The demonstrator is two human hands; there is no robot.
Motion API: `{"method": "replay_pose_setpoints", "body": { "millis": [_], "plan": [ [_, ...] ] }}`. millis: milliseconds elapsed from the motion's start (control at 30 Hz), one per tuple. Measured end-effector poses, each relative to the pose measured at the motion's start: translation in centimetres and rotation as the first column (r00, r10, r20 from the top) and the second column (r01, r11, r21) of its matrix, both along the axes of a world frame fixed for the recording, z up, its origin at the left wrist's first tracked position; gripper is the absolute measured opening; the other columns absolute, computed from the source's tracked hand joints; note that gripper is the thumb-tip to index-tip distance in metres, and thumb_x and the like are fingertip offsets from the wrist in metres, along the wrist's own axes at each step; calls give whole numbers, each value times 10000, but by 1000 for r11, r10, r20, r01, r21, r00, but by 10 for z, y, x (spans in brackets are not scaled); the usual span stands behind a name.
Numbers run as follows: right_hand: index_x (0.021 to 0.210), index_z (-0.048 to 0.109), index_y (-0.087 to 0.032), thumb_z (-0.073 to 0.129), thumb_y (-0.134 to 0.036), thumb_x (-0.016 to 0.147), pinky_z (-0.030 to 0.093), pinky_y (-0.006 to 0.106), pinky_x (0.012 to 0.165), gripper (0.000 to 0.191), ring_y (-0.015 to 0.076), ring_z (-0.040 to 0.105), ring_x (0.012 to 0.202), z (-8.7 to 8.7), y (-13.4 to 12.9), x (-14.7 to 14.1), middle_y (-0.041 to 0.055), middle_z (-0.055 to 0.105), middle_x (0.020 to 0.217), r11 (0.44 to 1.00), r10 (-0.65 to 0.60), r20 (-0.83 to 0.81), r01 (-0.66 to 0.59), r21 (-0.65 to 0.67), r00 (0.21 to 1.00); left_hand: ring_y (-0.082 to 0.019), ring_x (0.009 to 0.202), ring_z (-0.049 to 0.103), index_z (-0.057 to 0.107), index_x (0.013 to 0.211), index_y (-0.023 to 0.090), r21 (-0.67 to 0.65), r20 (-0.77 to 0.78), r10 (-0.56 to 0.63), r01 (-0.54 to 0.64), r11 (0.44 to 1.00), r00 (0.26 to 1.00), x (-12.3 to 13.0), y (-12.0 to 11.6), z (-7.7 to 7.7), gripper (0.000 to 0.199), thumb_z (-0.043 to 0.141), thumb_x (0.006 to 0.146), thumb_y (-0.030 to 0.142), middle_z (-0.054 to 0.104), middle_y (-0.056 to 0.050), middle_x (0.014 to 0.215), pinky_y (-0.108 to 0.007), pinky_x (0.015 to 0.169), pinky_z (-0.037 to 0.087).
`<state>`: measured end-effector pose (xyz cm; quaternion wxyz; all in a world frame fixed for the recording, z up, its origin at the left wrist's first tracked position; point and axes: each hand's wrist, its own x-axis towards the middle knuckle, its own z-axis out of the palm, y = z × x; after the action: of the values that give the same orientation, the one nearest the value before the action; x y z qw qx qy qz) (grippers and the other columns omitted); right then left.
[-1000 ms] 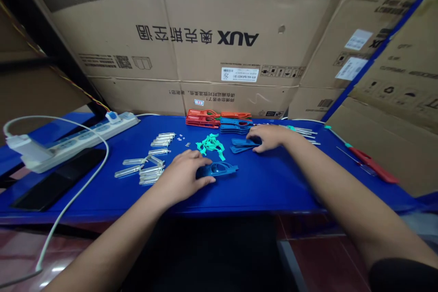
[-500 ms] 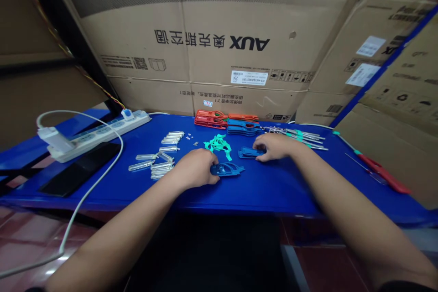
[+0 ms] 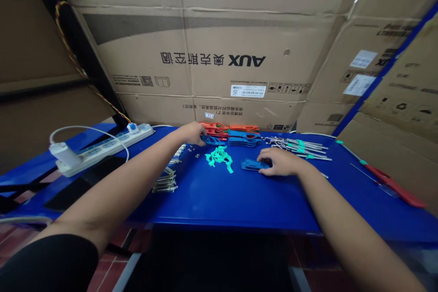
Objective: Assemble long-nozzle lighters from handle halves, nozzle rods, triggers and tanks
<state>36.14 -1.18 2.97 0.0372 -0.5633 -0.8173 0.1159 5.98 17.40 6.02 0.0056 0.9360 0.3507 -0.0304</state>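
Note:
My left hand (image 3: 194, 134) is at the back of the table, closed on one end of a blue plastic shell with a looped opening (image 3: 215, 141). That piece lies in front of the stack of red plastic shells (image 3: 214, 126); whether it touches them I cannot tell. Nearer the middle, my right hand (image 3: 278, 162) has its thumb and fingers closed on a flat blue plastic shell (image 3: 252, 164) low over the table. A stack of blue shells (image 3: 244, 137) sits between my hands, with orange shells (image 3: 243, 127) behind it. Bright green small parts (image 3: 219, 159) lie in a heap in front.
Clear tubes (image 3: 165, 182) lie left, partly behind my left forearm. Metal rods with green pieces (image 3: 301, 147) lie right, beyond them a red-handled tool (image 3: 393, 182). A white power strip (image 3: 106, 148) and black flat object (image 3: 68, 194) are at left. Cardboard (image 3: 212, 27) walls the back.
My left hand has moved back and slightly left with its blue shell, from the front middle to beside the red stack. My right hand still holds its blue shell in about the same place.

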Motion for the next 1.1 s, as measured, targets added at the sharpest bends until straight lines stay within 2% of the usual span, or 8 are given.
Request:
{"method": "replay_pose_setpoints", "body": {
  "millis": [167, 333, 467, 567, 667, 767, 900, 1100],
  "plan": [
    [1010, 709, -207, 666, -414, 779, 483, 333, 745, 313, 218, 640, 840, -1, -1, -2, 75, 698, 1036, 1000, 3, 25, -3, 12, 1000, -179, 671, 570, 748, 890, 167, -42, -1, -25, 25, 999, 1000, 7, 3, -13, 272, 694, 705, 360, 691, -47, 771, -276, 627, 376],
    [978, 707, -193, 661, -405, 765, 478, 343, 757, 304, 231, 639, 854, 14, 8, -5, 81, 706, 1012, 997, -5, 69, 0, 74, 998, -214, 840, 620, 733, 989, 185, -34, 61, -16, 18, 999, 998, 14, 8, -18, 373, 759, 693, 410, 722, -80, 965, -277, 710, 415],
    [969, 709, -187, 648, -452, 774, 470, 338, 775, 334, 237, 641, 878, 37, 41, -22, 91, 711, 993, 980, -13, 60, 1, 198, 998, -214, 901, 629, 713, 1064, 193, -39, 109, 6, -2, 999, 994, 6, 6, -13, 420, 763, 720, 428, 721, -78, 1038, -277, 751, 422],
    [944, 722, -204, 645, -474, 765, 454, 312, 720, 333, 232, 643, 894, 47, 79, -53, 82, 723, 1014, 976, -22, 101, 0, 220, 995, -204, 875, 637, 713, 1030, 184, -40, 103, 72, -68, 997, 992, -9, 8, -5, 346, 730, 759, 398, 729, -71, 1012, -276, 738, 423],
    [973, 733, -222, 663, -489, 736, 430, 291, 657, 364, 215, 650, 863, 46, 119, -92, 56, 738, 1028, 985, -8, 182, -24, 170, 983, -223, 813, 647, 711, 884, 175, -28, 35, 157, -156, 987, 987, -26, 14, -1, 306, 773, 697, 409, 726, -71, 867, -285, 708, 424],
    [953, 748, -216, 681, -469, 708, 403, 299, 609, 358, 220, 650, 802, 38, 149, -123, 62, 746, 965, 984, -6, 215, -32, 173, 977, -268, 877, 663, 674, 1035, 178, -11, -1, 208, -208, 978, 978, -37, 17, -5, 535, 821, 612, 471, 728, -93, 945, -296, 709, 442],
    [958, 764, -211, 700, -487, 702, 397, 307, 599, 382, 237, 652, 810, 28, 165, -145, 77, 749, 964, 982, 34, 249, -79, 171, 968, -282, 977, 668, 510, 1314, 200, -19, 21, 234, -234, 972, 972, -41, 15, -14, 833, 803, 615, 547, 711, -104, 1110, -300, 754, 470],
    [1044, 773, -241, 682, -523, 767, 425, 294, 659, 405, 224, 658, 867, 42, 172, -131, 53, 757, 1013, 976, 68, 257, -117, 184, 964, -310, 993, 681, 474, 1308, 217, -20, 62, 257, -256, 966, 964, -34, 5, -23, 858, 784, 610, 606, 700, -127, 1115, -315, 757, 487]
  ]
}}
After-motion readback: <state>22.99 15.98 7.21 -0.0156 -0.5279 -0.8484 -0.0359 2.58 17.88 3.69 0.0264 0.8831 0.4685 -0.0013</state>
